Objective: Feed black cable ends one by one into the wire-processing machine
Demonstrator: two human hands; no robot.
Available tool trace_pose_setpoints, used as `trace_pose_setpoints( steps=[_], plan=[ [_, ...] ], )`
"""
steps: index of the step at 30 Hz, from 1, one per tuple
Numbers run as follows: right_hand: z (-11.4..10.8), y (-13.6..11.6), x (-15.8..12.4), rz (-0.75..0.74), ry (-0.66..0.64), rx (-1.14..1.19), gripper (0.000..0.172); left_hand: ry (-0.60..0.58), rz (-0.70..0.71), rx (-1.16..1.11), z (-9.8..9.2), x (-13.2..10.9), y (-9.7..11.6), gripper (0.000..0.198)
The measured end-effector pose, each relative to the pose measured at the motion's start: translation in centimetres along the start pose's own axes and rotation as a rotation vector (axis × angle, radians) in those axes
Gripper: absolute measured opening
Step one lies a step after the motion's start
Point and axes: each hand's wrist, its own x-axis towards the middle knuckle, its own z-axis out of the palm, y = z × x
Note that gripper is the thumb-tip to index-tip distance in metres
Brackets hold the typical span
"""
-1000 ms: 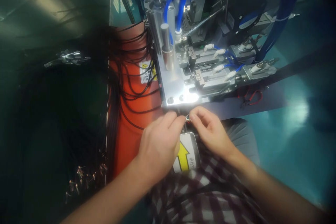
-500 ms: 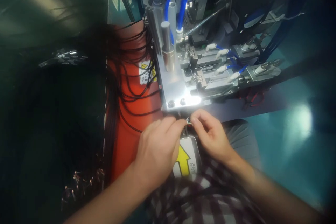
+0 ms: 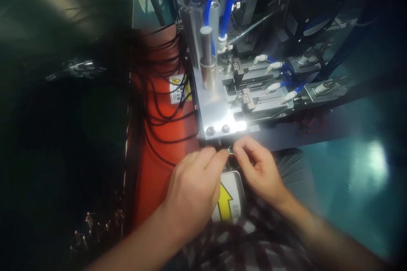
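Note:
Thin coloured wires [image 3: 231, 151] show as a tiny bunch between my fingertips, just in front of the machine's metal plate [image 3: 216, 106]. My left hand [image 3: 195, 186] is closed in a pinch on them from the left, its back towards the camera. From the right, thumb and forefinger of my right hand [image 3: 259, 167] pinch at the other side of the same bunch. Where the wires run on is hidden by my fingers. Below the hands lies a white label with a yellow arrow [image 3: 226, 201], partly covered by my left hand.
Black cables [image 3: 159, 123] trail over the orange surface [image 3: 155, 178] on the left, beside a warning label [image 3: 180, 89]. Shiny connector ends [image 3: 78, 68] and several small cable tips [image 3: 89, 220] lie on the dark area. Blue air hoses [image 3: 229, 8] rise from the machine.
The view has shifted slightly, so machine and hands appear a little further right and lower. Both hands keep their pinch, and slightly more of the coloured wires shows between them.

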Motion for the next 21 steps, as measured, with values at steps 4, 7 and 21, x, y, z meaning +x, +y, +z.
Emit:
trace_pose_setpoints(
  steps=[4,7,21],
  plan=[
    [0.1,-0.1,-0.1,0.008,0.016,-0.012,0.019,0.000,0.018,0.027,0.0,0.1,0.0,0.028],
    [0.2,-0.4,-0.1,0.024,0.027,-0.028,0.020,0.014,0.059,0.069,-0.1,0.1,0.0,0.028],
    [0.2,-2.0,0.3,0.217,0.027,0.024,0.023,0.009,0.091,0.057,-0.1,0.1,0.0,0.026]
  ],
)
